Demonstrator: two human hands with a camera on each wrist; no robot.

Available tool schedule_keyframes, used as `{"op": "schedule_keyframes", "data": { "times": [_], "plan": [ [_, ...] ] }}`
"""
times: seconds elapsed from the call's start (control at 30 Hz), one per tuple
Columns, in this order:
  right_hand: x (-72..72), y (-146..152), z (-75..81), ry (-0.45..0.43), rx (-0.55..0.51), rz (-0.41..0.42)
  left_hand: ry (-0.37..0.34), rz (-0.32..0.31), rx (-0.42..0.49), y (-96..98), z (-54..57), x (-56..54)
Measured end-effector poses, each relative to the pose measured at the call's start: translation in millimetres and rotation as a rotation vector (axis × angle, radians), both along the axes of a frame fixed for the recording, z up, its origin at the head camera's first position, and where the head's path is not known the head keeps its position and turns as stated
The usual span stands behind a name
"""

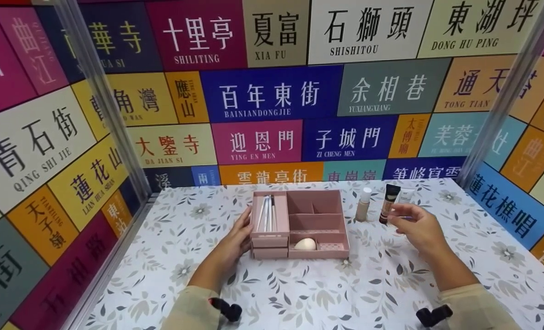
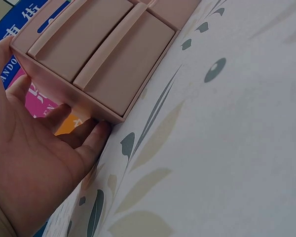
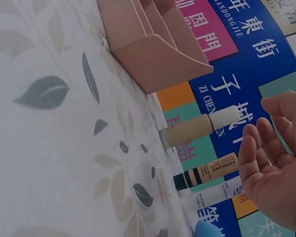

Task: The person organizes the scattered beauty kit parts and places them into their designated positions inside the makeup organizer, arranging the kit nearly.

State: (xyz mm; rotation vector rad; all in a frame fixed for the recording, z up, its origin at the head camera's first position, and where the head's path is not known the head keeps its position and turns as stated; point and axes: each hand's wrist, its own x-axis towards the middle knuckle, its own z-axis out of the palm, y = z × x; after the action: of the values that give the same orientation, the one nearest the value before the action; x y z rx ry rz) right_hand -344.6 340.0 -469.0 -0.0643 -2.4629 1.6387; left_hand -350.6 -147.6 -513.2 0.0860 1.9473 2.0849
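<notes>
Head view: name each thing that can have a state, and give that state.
Pink organizer, upright
Drawers, shut
Slender sticks, leaning in the organizer
Egg-shaped thing, in a front compartment
Bottle, upright, capped
Dark tube, upright, cap down
White tube, upright, partly hidden
Left hand, touching the organizer
Right hand, near the tubes

Multicoloured place-name signs, lettered in Chinese characters and Roman capitals, cover the back wall (image 1: 272, 101), left wall (image 1: 29, 156) and right wall (image 1: 526, 183) around a white table (image 1: 152, 284) patterned with grey and beige leaves and flowers. A shiny left post (image 1: 105, 91) and right post (image 1: 503, 91) line the corners.
</notes>
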Motion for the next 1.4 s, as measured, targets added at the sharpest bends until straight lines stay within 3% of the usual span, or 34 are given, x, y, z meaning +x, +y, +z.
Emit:
{"op": "schedule_keyframes", "data": {
  "times": [0.23,0.53,0.77,1.1,1.4],
  "plan": [
    [-10.4,26.7,-5.3,-0.085,0.037,-0.102,0.016,-0.007,-0.006,0.5,-1.1,0.9],
    [-27.3,54.4,-12.1,-0.189,-0.004,-0.222,0.013,-0.004,0.002,1.1,-0.4,0.4],
    [-38.2,68.8,-15.4,-0.205,0.017,-0.248,-0.001,0.002,0.007,1.0,-0.2,0.9],
    [-57.2,86.7,-21.3,-0.336,0.028,-0.272,-0.011,0.006,0.000,0.5,1.2,0.5],
    [-68.5,94.5,-32.7,-0.344,0.108,-0.303,0.031,-0.004,0.012,0.8,-1.8,-0.1]
  ]
}}
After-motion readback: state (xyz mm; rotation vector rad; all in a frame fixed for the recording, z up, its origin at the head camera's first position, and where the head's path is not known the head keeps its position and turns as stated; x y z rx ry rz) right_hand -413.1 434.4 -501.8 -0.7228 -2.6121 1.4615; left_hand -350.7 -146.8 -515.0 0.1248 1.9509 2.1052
